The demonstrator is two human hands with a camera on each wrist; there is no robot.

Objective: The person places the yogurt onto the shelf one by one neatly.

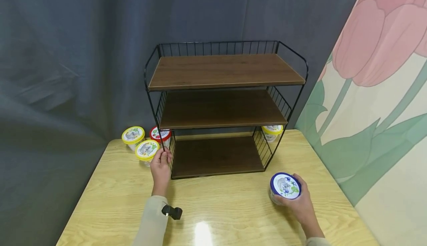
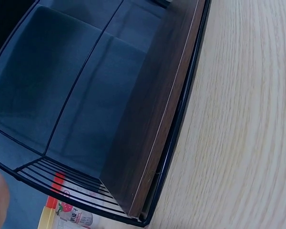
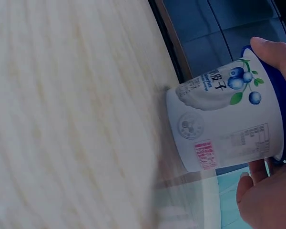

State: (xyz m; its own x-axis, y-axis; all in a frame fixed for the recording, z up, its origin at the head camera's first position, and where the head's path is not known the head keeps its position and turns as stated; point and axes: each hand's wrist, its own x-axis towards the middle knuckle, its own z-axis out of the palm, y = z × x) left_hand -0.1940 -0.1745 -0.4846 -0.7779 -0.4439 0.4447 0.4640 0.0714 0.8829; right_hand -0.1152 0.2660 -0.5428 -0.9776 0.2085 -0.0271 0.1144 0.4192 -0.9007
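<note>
A three-tier rack (image 1: 220, 114) with brown boards and a black wire frame stands on the table. My left hand (image 1: 161, 166) grips its front left post low down, beside the bottom tier; in the left wrist view only part of that hand shows at the left edge, against the black wire. On the right, my right hand (image 1: 298, 197) holds a blue-lidded yogurt cup (image 1: 285, 186) around its rim, in front of the rack's right side. Blueberries are printed on the cup's white wall (image 3: 229, 114), and its base is close to the tabletop.
Left of the rack stand two yellow-lidded cups (image 1: 133, 134) and a red-lidded cup (image 1: 155, 134), partly behind the post. Another yellow-lidded cup (image 1: 272, 129) stands behind the rack's right side. A dark curtain (image 1: 83, 71) hangs behind; a tulip-painted wall (image 1: 373, 90) borders the right.
</note>
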